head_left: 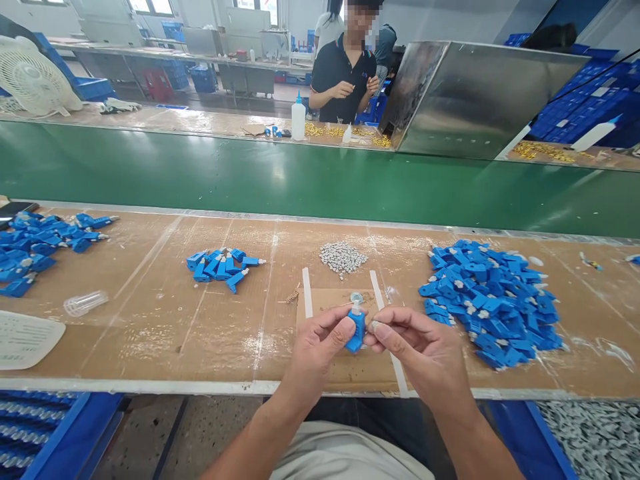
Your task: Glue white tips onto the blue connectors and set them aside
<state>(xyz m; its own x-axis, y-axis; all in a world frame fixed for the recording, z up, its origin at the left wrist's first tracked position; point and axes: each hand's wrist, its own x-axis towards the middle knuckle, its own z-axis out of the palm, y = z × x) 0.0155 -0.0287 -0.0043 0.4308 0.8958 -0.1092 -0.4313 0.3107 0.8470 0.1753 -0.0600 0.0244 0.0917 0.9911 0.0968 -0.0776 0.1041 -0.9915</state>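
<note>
My left hand (320, 343) is closed on a blue part (357, 333), held upright with a whitish, clear-looking tip on top. Close on its right side, my right hand (417, 343) pinches something small and greyish that I cannot make out. Both hands are over a cardboard piece (327, 300) between two white tape strips. Beyond them lies a small heap of grey pieces (343, 257). A big pile of blue parts (495, 300) is to the right, and a smaller blue group (220, 267) to the left.
More blue parts (37, 243) and a clear plastic tube (86, 303) lie far left. A green belt (225, 177) runs beyond the table (150, 333). Across it a person (345, 73) works near a white bottle (298, 119) and a metal box (480, 100). Blue crates flank my lap.
</note>
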